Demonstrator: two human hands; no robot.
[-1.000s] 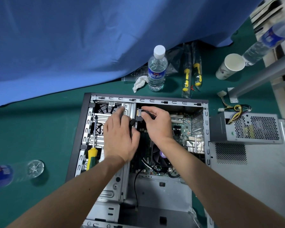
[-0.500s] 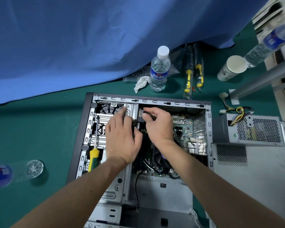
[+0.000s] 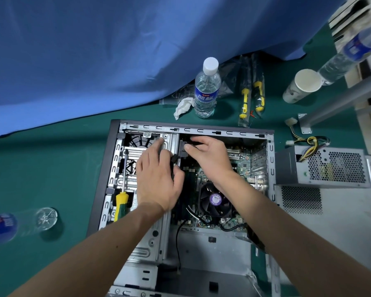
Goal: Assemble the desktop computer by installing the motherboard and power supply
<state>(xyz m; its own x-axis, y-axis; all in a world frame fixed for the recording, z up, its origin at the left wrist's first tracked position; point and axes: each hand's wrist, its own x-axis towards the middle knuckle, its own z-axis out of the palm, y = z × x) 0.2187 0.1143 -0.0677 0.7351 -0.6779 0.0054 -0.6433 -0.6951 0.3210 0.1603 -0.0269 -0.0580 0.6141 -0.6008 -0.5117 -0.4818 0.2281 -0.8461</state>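
An open computer case (image 3: 201, 131) lies flat on the green table. The motherboard (image 3: 240, 163) sits inside it, with a black CPU fan (image 3: 215, 200) near the middle. My left hand (image 3: 156, 179) rests on the metal drive cage (image 3: 169, 144), its index finger stretched toward the far rail. My right hand (image 3: 210, 156) pinches a black cable connector (image 3: 183, 149) beside the cage's edge. The grey power supply (image 3: 330, 168) stands outside the case to the right, its yellow and black wires (image 3: 308, 142) loose.
A yellow-green screwdriver (image 3: 121, 200) lies in the case's left side. A water bottle (image 3: 207, 88), a crumpled tissue (image 3: 182, 107), bagged screwdrivers (image 3: 252, 97) and a paper cup (image 3: 302, 85) stand beyond the case. Another bottle (image 3: 19, 224) lies at left. The case's side panel (image 3: 334, 221) lies at right.
Both hands stay at the drive cage; my right hand has shifted slightly with the black connector. The camera view has drifted a little.
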